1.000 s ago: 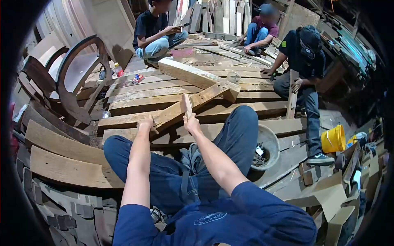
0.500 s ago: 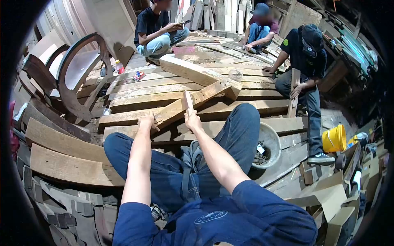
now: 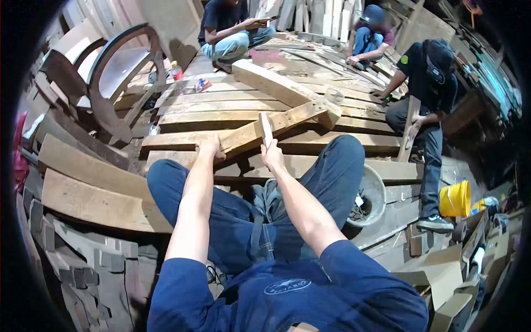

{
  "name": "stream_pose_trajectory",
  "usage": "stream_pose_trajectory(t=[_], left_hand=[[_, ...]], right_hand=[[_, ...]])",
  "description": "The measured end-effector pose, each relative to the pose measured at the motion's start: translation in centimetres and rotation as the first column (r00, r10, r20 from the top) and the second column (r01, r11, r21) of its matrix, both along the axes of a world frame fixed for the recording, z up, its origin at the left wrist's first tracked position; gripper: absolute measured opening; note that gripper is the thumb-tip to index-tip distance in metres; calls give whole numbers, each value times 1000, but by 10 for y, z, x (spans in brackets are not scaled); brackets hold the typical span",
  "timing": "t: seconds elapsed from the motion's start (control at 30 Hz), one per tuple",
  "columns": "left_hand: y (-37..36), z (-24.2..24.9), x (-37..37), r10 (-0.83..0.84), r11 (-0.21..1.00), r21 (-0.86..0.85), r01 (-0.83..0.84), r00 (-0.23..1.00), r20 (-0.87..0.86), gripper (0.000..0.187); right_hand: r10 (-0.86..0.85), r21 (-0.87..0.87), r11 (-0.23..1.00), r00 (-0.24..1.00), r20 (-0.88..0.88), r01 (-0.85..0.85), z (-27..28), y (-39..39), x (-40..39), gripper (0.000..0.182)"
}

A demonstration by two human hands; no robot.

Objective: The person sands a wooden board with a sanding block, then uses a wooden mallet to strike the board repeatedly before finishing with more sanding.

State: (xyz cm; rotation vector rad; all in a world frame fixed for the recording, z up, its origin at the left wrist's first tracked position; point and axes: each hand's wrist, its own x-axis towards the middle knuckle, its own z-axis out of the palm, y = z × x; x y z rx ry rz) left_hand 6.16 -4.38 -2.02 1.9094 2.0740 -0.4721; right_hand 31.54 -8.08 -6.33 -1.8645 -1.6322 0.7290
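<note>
My left hand (image 3: 210, 148) is closed round the near end of a long wooden piece (image 3: 249, 134), which slants up to the right. The far end of that piece rests on a thick wooden beam (image 3: 271, 84). In my right hand (image 3: 272, 155) is a pale wooden-looking tool (image 3: 266, 128), held upright with its upper end beside the long piece. Whether the tool touches the piece I cannot tell. Under both lie wooden planks (image 3: 221, 118).
A bucket (image 3: 376, 193) stands beside my right knee. Curved boards (image 3: 94, 202) lie at the left, below a curved wooden frame (image 3: 97, 83). A person (image 3: 423, 83) sits at the right holding wood; two others crouch behind. A yellow bucket (image 3: 455, 199) stands at the right.
The whole view has shifted, with the scene now slightly farther right and mostly higher. Both hands keep their holds, and the tool remains beside the long piece.
</note>
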Motion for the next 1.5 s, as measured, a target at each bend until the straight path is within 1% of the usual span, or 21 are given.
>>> stream_pose_trajectory(t=[0.07, 0.17, 0.27, 0.33, 0.4, 0.43, 0.5, 0.53, 0.6, 0.67, 0.77, 0.8, 0.87, 1.0, 1.07, 1.2, 1.23, 1.37, 1.4, 1.47, 1.5], left_hand=[[3, -2, 0, 12, 999, 31, -10, 999, -41, 107], [2, -1, 2, 9, 1000, 24, -9, 1000, -25, 107], [13, -17, -5, 49, 999, -14, -49, 999, -1, 111], [12, -11, -2, 74, 996, -53, -74, 997, -9, 113], [10, 2, 2, 79, 989, -124, -80, 997, -10, 115], [5, 5, 4, 98, 992, -77, -98, 995, -11, 114], [6, 1, 2, 77, 997, -19, -77, 997, -18, 113], [8, -6, 1, 64, 998, 6, -64, 998, -21, 113], [26, -12, -7, 85, 993, -83, -84, 996, 4, 114], [20, -17, -4, 79, 991, -106, -80, 997, -12, 118], [19, -16, -3, 90, 993, -71, -92, 995, -32, 121], [17, -18, -3, 95, 994, -54, -97, 995, -40, 122], [17, -24, -5, 79, 997, -9, -80, 996, -47, 126], [22, -12, -6, 80, 993, -88, -82, 997, -20, 126], [16, -7, -3, 70, 991, -112, -68, 998, 10, 124], [7, -2, 4, 85, 993, -76, -87, 996, -29, 115], [9, -10, 1, 51, 998, -26, -51, 998, -30, 126], [15, -19, -2, 75, 996, -49, -78, 995, -59, 132], [15, -19, -3, 66, 995, -67, -69, 997, -41, 126], [22, -23, -10, 52, 994, -100, -51, 999, 3, 115], [23, -32, -10, 53, 998, -24, -54, 998, -29, 115]], right_hand=[[146, -36, 989, 985, 89, -143, 8, -16, -3, 44], [385, -101, 923, 898, 213, -371, 0, -24, -4, 42], [267, -120, 963, 930, 252, -243, 1, -18, 1, 41], [-9, -120, 993, 999, 34, 13, 0, -16, 3, 43], [-170, -76, 984, 972, -163, 160, -11, -9, 4, 48], [-164, -33, 986, 977, -139, 161, -9, -12, 2, 46], [14, -115, 993, 997, -75, -23, -4, -17, 4, 46], [126, -160, 980, 990, 56, -116, -10, -18, 5, 47], [338, -175, 935, 926, 169, -309, -21, -15, 4, 43], [319, -214, 937, 927, 196, -277, 5, -20, 7, 46], [26, -145, 989, 996, 90, -13, -15, -6, 9, 47], [-151, -123, 982, 987, -51, 144, -20, -1, 9, 48], [-218, -87, 974, 973, -80, 211, -24, 6, 15, 48], [97, -175, 979, 994, -54, -105, -17, -7, 14, 43], [375, -219, 920, 892, 252, -325, 1, -18, 6, 39], [245, -221, 956, 937, 250, -191, 19, -25, 0, 37], [183, -223, 965, 964, 196, -138, 8, -18, 0, 37], [-270, -164, 955, 952, -143, 247, -7, 2, 14, 52], [-235, -122, 967, 966, -106, 222, -22, 10, 18, 52], [-171, -130, 981, 953, -250, 142, 10, -13, 16, 51], [-61, -133, 990, 981, -184, 36, 0, -10, 17, 50]])
